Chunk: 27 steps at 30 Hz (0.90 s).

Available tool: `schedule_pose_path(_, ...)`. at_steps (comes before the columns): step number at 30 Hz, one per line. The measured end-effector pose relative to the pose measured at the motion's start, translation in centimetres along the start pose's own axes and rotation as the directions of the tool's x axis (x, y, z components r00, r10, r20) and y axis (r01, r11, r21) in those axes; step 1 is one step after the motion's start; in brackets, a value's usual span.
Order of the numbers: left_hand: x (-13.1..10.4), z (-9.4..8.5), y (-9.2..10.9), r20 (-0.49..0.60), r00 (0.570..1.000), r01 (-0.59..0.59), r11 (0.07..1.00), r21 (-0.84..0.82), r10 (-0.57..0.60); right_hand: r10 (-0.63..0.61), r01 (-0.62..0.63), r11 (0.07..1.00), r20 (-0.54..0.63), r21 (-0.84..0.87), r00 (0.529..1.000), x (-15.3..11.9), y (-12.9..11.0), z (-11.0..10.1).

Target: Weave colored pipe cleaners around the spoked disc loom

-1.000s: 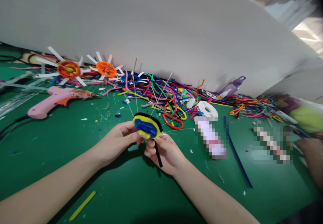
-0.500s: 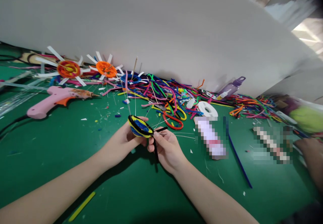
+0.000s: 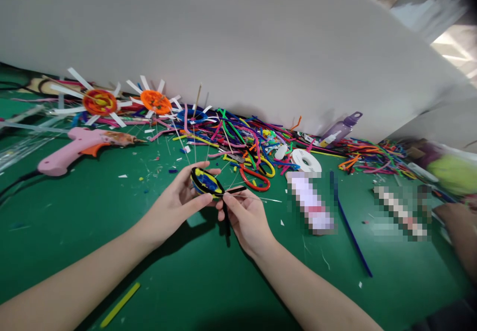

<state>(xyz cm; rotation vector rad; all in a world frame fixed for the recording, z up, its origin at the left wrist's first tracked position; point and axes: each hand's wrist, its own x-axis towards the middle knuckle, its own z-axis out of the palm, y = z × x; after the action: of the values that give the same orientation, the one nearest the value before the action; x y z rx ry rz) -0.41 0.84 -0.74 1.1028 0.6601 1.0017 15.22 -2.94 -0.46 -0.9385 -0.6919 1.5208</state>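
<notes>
Head view: gripping tilted disc (image 3: 207, 182) in left hand (image 3: 173, 199), pinching black strip (image 3: 227, 221) by its rim with right hand (image 3: 253, 221), leaving neither free.

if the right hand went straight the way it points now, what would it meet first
Probably the blue and yellow disc just ahead of the right hand, held by the left hand, though depth there is hard to judge.
</notes>
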Motion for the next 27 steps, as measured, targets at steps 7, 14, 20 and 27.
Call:
schedule_pose_path(7, 0.09, -0.3, -0.69, -0.015, 0.999, -0.032, 0.999, -0.041, 0.032, -0.022, 0.023, 0.999, 0.008, -0.041, 1.0, -0.01, 0.3, -0.17)
schedule_pose_path(14, 0.08, -0.09, -0.42, -0.023, 1.0, -0.014, 0.992, -0.128, 0.011, -0.125, 0.125, 0.976, 0.011, -0.178, 0.992, -0.14, 0.29, -0.23)
schedule_pose_path(20, 0.08, -0.01, -0.21, -0.056, 0.998, -0.019, 0.995, -0.094, 0.014, -0.198, 0.15, 0.92, -0.1, -0.363, 0.975, -0.2, 0.05, -0.24)
schedule_pose_path(27, 0.23, 0.16, -0.3, -0.076, 0.997, -0.001, 0.985, -0.173, -0.013, -0.449, 0.366, 0.683, 0.032, -0.632, 0.893, -0.23, 0.01, -0.93)
